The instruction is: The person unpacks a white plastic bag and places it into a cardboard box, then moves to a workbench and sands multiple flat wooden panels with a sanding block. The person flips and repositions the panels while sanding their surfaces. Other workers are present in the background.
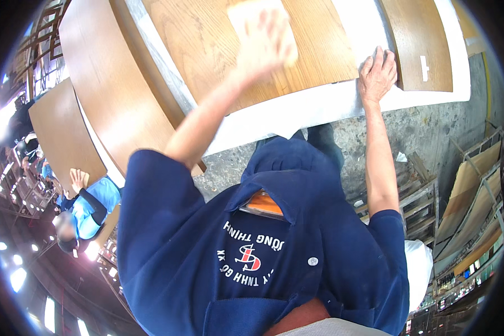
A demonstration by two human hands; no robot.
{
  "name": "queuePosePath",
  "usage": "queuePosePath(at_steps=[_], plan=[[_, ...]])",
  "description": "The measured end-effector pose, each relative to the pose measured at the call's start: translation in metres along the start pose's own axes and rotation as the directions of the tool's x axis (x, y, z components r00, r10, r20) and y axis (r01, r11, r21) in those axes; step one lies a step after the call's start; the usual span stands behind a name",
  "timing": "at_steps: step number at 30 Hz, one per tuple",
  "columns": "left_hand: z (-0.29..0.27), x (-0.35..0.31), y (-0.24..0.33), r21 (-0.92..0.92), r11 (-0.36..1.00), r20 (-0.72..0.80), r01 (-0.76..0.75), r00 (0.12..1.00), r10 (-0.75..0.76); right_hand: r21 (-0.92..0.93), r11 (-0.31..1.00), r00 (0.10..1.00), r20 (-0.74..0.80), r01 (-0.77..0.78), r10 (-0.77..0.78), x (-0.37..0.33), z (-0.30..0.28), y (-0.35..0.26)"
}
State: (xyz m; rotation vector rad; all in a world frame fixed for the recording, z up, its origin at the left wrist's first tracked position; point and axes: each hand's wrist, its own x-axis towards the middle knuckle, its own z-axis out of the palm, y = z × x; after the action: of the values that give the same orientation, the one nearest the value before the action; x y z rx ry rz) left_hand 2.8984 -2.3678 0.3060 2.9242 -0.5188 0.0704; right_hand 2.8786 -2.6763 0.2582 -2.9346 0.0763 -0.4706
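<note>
A wood-grain panel [319, 42] lies on the white-covered table [297, 109] in front of me. My left hand [266, 42], blurred by motion, presses a pale yellowish square pad [245, 15] flat onto the panel's far part. Whether the pad is cloth, sponge or paper I cannot tell. My right hand [378, 75] rests on the white cover by the panel's near right corner, fingers stretched out and holding nothing. Close beside it on the right is a darker brown board [423, 45] with a small white strip [424, 68] on it.
Long brown boards [106, 84] lie to the left. Beyond them a person in a blue shirt [98, 204] has a hand on another brown panel [67, 129]. Wooden racks with boards [467, 190] stand at the right. Below the table's edge shows a stained concrete floor [369, 145].
</note>
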Motion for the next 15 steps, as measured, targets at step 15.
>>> queuePosePath(at_steps=[15], plan=[[0.023, 0.083, 0.048, -0.047, 0.999, 0.036, 0.019, 0.999, -0.017, -0.008, 0.995, 0.994, 0.043, -0.104, 0.104, -0.001, 0.0, -0.003]])
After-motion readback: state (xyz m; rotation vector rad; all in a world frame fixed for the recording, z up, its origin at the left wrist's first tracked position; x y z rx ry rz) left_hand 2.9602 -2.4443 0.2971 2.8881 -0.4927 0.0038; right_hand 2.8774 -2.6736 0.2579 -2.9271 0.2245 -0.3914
